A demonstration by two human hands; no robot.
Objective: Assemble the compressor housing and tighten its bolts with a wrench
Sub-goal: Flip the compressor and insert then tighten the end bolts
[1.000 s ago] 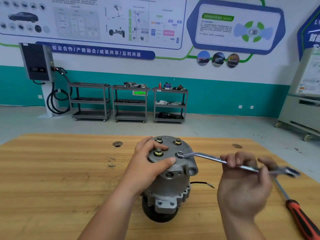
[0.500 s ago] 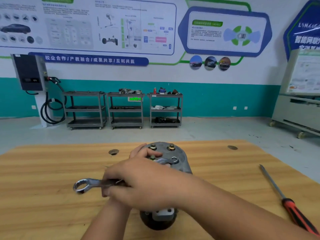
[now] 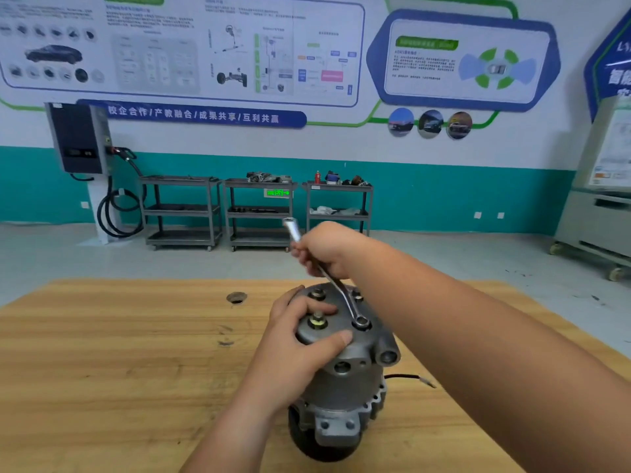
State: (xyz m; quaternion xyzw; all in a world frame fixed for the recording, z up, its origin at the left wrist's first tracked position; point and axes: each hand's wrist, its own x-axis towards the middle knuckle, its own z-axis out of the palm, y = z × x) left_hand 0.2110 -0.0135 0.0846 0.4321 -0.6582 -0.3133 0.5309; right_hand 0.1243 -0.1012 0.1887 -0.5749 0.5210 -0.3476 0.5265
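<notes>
The compressor housing (image 3: pixel 345 373) stands upright on the wooden table (image 3: pixel 102 370). The left hand (image 3: pixel 300 349) grips the housing's top cover beside a bolt (image 3: pixel 317 320). The right hand (image 3: pixel 327 249) holds the wrench (image 3: pixel 338 285), whose ring end sits on the near right bolt and whose handle points away toward the carts (image 3: pixel 256 213).

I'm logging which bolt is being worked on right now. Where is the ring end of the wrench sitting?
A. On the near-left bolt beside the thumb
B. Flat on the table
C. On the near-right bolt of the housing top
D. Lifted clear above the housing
C: the wrench has its ring around the near-right bolt on the housing, the right hand holding its shaft while the left hand steadies the top.
</notes>
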